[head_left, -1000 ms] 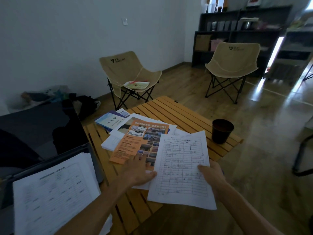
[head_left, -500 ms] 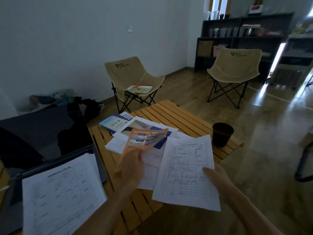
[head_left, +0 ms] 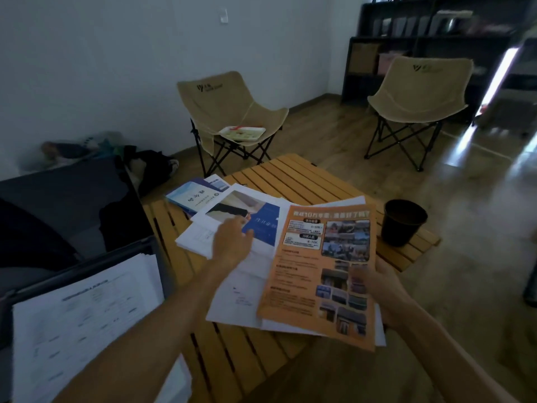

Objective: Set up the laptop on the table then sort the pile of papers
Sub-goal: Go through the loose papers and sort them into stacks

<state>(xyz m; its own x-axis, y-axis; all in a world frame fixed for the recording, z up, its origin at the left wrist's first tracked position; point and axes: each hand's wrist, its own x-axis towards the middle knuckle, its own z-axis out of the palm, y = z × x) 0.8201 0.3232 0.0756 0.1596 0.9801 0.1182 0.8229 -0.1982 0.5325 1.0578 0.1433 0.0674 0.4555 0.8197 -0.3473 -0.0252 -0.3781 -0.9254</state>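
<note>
Right hand (head_left: 374,295) grips the orange flyer (head_left: 325,271); left hand (head_left: 229,239), fingers relaxed, should pinch one blue sheet (head_left: 261,225) only.

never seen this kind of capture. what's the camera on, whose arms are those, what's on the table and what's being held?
No robot here: a person wears one wide-angle camera on the head, looking forward and down, so the two bare arms are theirs.

On the slatted wooden table lies a loose pile of papers, with a blue booklet at its far end and a dark cup near the right edge. At the left stands an open laptop, with a stack of printed forms lying over its keyboard.

The right hand grips an orange flyer with white sheets under it. The left hand reaches onto the pile, at a blue-and-white brochure; blur hides whether it pinches anything.

Behind stand two beige folding chairs.
</note>
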